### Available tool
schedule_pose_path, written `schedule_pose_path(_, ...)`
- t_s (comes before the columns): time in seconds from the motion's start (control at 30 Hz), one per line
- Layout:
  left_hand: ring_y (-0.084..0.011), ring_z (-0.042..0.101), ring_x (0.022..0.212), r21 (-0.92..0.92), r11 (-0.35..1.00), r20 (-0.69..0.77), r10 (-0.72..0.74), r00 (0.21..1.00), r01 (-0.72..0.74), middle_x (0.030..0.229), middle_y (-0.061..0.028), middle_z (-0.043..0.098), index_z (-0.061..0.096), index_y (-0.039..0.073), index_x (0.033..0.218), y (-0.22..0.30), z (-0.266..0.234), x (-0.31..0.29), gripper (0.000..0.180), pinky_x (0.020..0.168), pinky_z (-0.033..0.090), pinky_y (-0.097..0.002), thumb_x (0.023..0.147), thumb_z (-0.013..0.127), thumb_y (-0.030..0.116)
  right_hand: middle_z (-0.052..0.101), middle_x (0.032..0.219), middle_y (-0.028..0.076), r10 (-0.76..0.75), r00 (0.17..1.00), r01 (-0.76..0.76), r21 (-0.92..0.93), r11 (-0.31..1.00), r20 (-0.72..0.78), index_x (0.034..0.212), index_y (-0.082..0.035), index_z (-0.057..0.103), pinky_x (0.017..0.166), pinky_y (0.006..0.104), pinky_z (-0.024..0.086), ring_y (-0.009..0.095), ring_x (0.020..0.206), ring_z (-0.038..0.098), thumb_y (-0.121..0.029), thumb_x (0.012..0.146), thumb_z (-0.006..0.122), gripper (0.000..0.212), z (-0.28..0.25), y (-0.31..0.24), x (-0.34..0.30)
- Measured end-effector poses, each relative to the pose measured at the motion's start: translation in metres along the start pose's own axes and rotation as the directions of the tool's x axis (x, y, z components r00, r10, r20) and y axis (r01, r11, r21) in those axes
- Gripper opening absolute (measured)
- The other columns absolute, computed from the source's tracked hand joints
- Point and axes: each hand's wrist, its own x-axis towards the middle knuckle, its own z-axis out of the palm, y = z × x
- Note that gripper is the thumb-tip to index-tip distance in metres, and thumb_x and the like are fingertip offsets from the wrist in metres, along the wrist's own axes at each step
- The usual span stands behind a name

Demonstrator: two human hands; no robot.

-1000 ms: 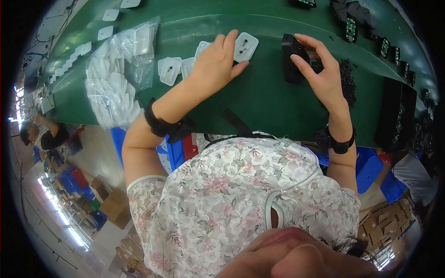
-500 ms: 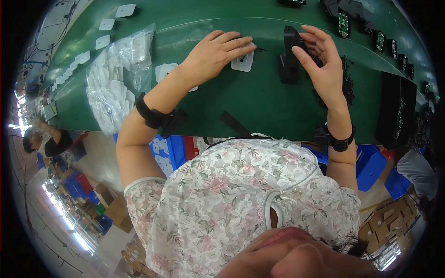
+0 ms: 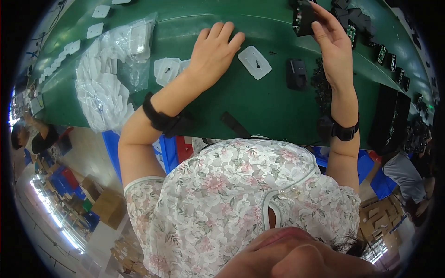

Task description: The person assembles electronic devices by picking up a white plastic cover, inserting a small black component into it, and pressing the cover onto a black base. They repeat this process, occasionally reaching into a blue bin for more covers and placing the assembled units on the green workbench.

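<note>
In my right hand (image 3: 334, 44), near the top edge, is a black plastic housing (image 3: 303, 19) gripped between thumb and fingers. My left hand (image 3: 214, 56) hovers or rests over the green table, palm down, fingers apart and slightly bent. Just right of it lies a white rounded plate (image 3: 255, 63) with a small dark piece in its middle. A black block-shaped holder (image 3: 296, 74) stands below the right hand's housing, and a small dark screw-like piece (image 3: 273, 53) lies between plate and holder. Beside that holder is a heap of tiny black parts (image 3: 320, 85), partly covered by my right wrist.
White plates (image 3: 167, 70) lie by my left forearm, next to a clear plastic bag (image 3: 99, 78) of more. Black housings with green boards (image 3: 382, 54) line the far right. A black box (image 3: 389, 118) stands at the right edge. A black strap (image 3: 234, 124) lies at the near edge.
My right hand has moved up and away from the black holder with the housing. My left hand has come off the white plate and shifted left; the plate now lies tilted.
</note>
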Motion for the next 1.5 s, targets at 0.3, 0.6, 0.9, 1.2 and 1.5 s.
schedule_pose_path(0.3, -0.0226, 0.052, 0.108, -0.341, 0.905, -0.006, 0.269, 0.963, -0.255, 0.114, -0.0053, 0.055, 0.053, 0.007, 0.115, 0.017, -0.012, -0.005, 0.049, 0.089, 0.041, -0.0357, 0.070, 0.072, 0.014, 0.059, 0.110, 0.006, -0.001, 1.000, -0.002, -0.137, 0.991, -0.017, 0.122, 0.000, 0.053, 0.090, 0.0236, 0.044, 0.012, 0.103, 0.056, 0.000, 0.087, 0.062, 0.036, 0.005, 0.000, 0.009)
schedule_pose_path(0.6, -0.0228, 0.054, 0.111, -0.463, 0.882, -0.094, -0.149, 0.984, 0.090, 0.120, -0.0049, 0.057, 0.052, 0.009, 0.125, 0.025, -0.007, -0.030, 0.054, 0.090, 0.042, -0.0365, 0.074, 0.067, 0.007, 0.065, 0.113, 0.012, -0.191, 0.887, 0.445, -0.665, 0.600, 0.421, 0.106, -0.002, 0.065, 0.090, 0.0331, 0.049, 0.026, 0.103, 0.063, 0.001, 0.077, 0.070, 0.029, 0.034, 0.011, -0.047)
schedule_pose_path(0.9, -0.0211, 0.045, 0.127, -0.315, 0.947, -0.031, -0.083, 0.996, 0.069, 0.135, 0.0009, 0.053, 0.055, 0.013, 0.127, 0.017, -0.015, -0.048, 0.053, 0.097, 0.039, -0.0403, 0.077, 0.053, -0.003, 0.066, 0.112, 0.011, -0.160, 0.789, 0.586, -0.647, 0.488, 0.594, 0.102, -0.002, 0.065, 0.085, 0.0340, 0.051, 0.027, 0.100, 0.063, -0.002, 0.076, 0.070, 0.026, 0.048, 0.030, -0.043)
schedule_pose_path(1.2, -0.0179, 0.044, 0.129, -0.195, 0.980, 0.017, 0.038, 0.999, -0.034, 0.137, 0.0022, 0.052, 0.055, 0.014, 0.129, 0.012, -0.018, -0.046, 0.047, 0.098, 0.039, -0.0403, 0.082, 0.053, 0.006, 0.065, 0.112, 0.010, -0.239, 0.777, 0.629, -0.702, 0.333, 0.582, 0.100, -0.002, 0.066, 0.082, 0.0325, 0.052, 0.026, 0.100, 0.063, -0.004, 0.075, 0.070, 0.025, 0.054, 0.045, -0.058)
schedule_pose_path(1.5, -0.0182, 0.053, 0.116, -0.136, 0.991, -0.035, -0.020, 0.999, 0.015, 0.128, -0.0038, 0.058, 0.056, 0.010, 0.125, 0.029, -0.012, -0.039, 0.050, 0.094, 0.040, -0.0366, 0.077, 0.064, 0.015, 0.067, 0.103, 0.010, -0.196, 0.829, 0.549, -0.692, 0.470, 0.524, 0.100, -0.003, 0.067, 0.078, 0.0310, 0.052, 0.024, 0.091, 0.064, -0.006, 0.078, 0.068, 0.022, 0.049, 0.041, -0.042)
